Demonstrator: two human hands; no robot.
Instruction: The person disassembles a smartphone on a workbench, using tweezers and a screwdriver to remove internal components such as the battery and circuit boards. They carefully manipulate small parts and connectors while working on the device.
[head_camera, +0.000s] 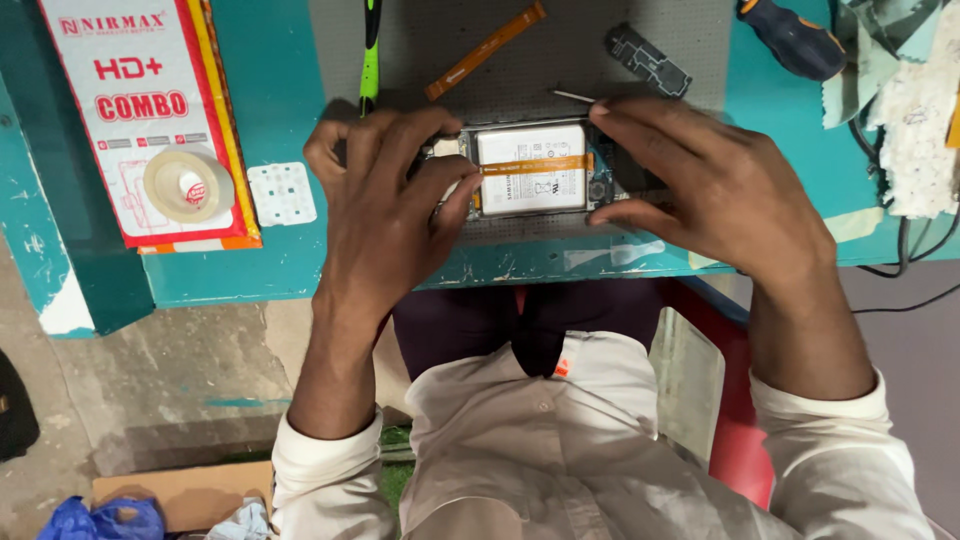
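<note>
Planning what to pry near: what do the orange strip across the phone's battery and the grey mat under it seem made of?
The orange strip looks like thin flexible plastic film, flat and slightly glossy. The grey mat looks like soft rubber or silicone, matte and finely textured.

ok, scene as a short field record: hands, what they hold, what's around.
left hand: grips the opened phone at its left end
right hand: grips the phone's right end
phone: back off, white battery showing, orange flex strip across it
surface: grey mat on teal table
nearby: loose orange flex, green tool, tape roll, blue-handled screwdriver
</note>
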